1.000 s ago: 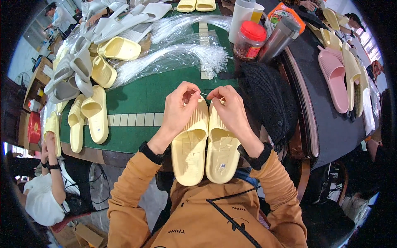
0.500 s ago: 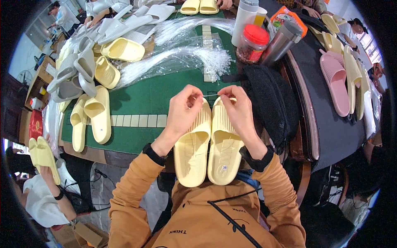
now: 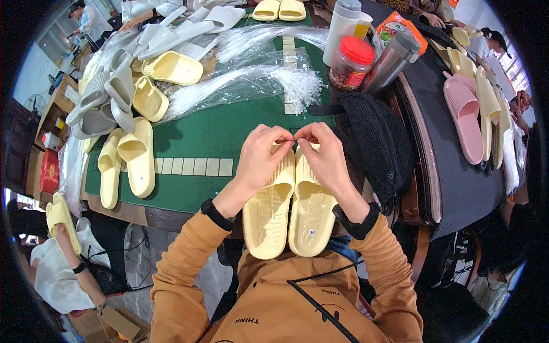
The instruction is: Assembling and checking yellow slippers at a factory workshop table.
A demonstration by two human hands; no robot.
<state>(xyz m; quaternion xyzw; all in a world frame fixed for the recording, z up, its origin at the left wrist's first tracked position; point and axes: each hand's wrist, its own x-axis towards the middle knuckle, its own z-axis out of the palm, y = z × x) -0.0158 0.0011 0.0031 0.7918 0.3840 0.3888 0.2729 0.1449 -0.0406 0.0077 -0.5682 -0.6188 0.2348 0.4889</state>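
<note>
Two pale yellow slippers, the left one (image 3: 265, 228) and the right one (image 3: 311, 220), lie side by side at the table's near edge, heels toward me. Over their toe ends, my left hand (image 3: 258, 159) and my right hand (image 3: 325, 159) meet at the fingertips, both pinched. What sits between the fingers is nearly hidden; half a second ago a thin white plastic strand ran between them. My wrists hover over the slippers' straps. Beyond my hands lies a bundle of similar white plastic strands (image 3: 240, 86) on a clear bag.
Another yellow pair (image 3: 137, 163) and a pile of grey slippers (image 3: 117, 94) are at the left. A red-lidded jar (image 3: 350, 64), a steel flask (image 3: 394, 60) and a black mesh bag (image 3: 374, 143) stand at right. A co-worker's hand (image 3: 66, 237) holds yellow slippers at lower left.
My hands have come together; the strand stretched between them is now hidden by the fingertips. My own slippers stay in place. The co-worker's slippers at the left have shifted slightly.
</note>
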